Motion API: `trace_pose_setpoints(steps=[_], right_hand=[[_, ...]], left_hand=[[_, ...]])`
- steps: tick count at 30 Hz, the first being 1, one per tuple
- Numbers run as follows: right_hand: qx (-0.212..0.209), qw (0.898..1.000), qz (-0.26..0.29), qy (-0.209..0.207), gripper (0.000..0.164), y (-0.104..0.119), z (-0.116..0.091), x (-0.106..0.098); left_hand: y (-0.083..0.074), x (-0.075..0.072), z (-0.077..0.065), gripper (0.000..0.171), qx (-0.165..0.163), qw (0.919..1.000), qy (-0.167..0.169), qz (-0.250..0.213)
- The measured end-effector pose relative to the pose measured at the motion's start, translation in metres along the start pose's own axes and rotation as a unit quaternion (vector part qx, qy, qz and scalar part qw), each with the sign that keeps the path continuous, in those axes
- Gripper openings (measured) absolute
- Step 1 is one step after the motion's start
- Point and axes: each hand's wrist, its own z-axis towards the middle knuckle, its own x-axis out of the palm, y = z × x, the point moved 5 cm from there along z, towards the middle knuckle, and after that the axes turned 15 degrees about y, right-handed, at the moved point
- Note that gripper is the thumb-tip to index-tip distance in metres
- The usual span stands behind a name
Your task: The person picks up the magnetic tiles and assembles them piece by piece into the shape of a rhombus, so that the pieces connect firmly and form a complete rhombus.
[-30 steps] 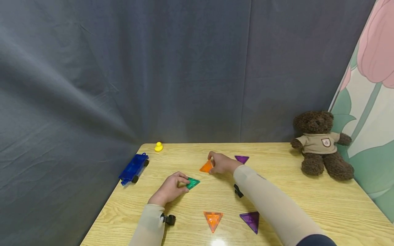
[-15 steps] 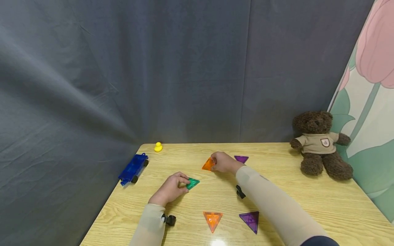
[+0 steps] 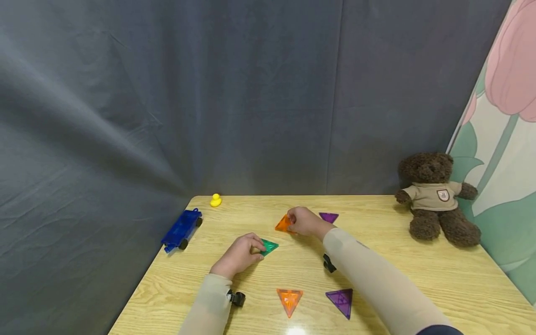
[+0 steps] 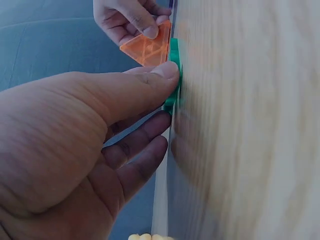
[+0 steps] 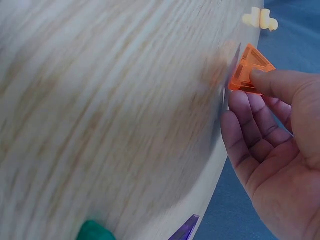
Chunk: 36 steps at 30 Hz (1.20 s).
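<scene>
My left hand [image 3: 242,253] pinches a green see-through triangle tile [image 3: 270,247] near the middle of the table. In the left wrist view this green tile [image 4: 174,52] lies flat along the tabletop, my thumb over it. Farther back and to the right, my right hand [image 3: 305,221] holds an orange triangle tile [image 3: 282,224] by its right side. The right wrist view shows my thumb on the face of the orange tile [image 5: 246,72], which stands up on edge from the wood. A short gap separates the two tiles in the head view.
Nearer me lie another orange triangle [image 3: 290,301] and a purple triangle [image 3: 341,301]. A second purple triangle [image 3: 328,217] is behind my right wrist. Around the edges are a blue toy car base [image 3: 183,229], a yellow duck [image 3: 215,200] and a brown teddy bear [image 3: 431,195].
My right hand has shifted slightly right with the orange tile, which is tipped up more. My left hand has moved a little right, bringing the green tile closer to the orange one.
</scene>
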Motion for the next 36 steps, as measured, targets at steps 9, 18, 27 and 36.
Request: trace_pose_setpoints(steps=[9, 18, 27, 36], right_hand=[[-0.003, 1.000, 0.026, -0.010, 0.017, 0.001, -0.004, -0.003], [-0.023, 0.999, 0.030, -0.012, 0.018, 0.008, -0.011, 0.001], [-0.024, 0.999, 0.034, 0.009, 0.016, 0.009, -0.016, 0.009], [-0.035, 0.999, 0.029, 0.027, 0.015, 0.015, -0.022, 0.015]], left_hand=[[-0.005, -0.001, 0.009, 0.023, 0.003, 0.9999, 0.011, 0.011], [-0.010, 0.001, 0.017, 0.019, 0.008, 1.0000, 0.003, 0.005], [-0.014, 0.005, 0.024, 0.019, 0.007, 1.0000, 0.006, 0.000], [-0.018, 0.008, 0.028, 0.018, 0.018, 0.9998, 0.005, -0.011]])
